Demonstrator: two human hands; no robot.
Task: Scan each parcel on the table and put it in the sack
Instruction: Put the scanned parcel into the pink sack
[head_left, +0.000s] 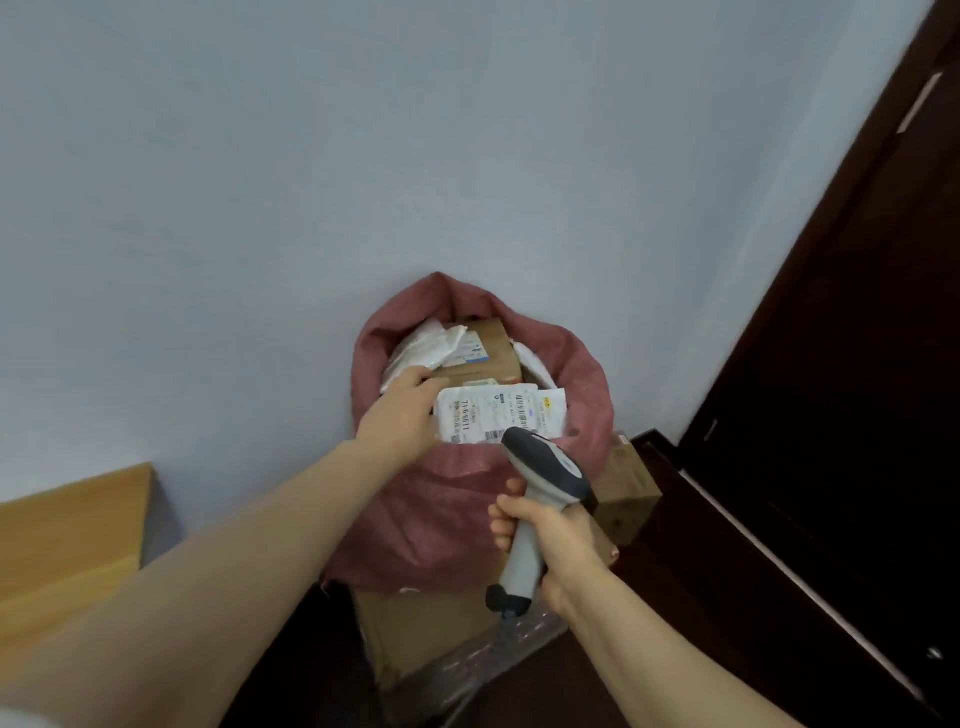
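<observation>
A pink woven sack (415, 509) stands open against the pale wall, holding several cardboard and white plastic parcels (488, 345). My left hand (402, 410) holds a flat white parcel (498, 413) with a printed label over the sack's mouth. My right hand (550, 530) grips a grey handheld scanner (540, 478) just in front of the sack. The scanner's head sits close below the parcel's label.
A wooden table corner (72, 525) shows at lower left. A dark door (852, 364) and its frame fill the right side. A cardboard box (623, 488) stands right of the sack; flattened cardboard (421, 629) and bubble wrap lie on the floor below.
</observation>
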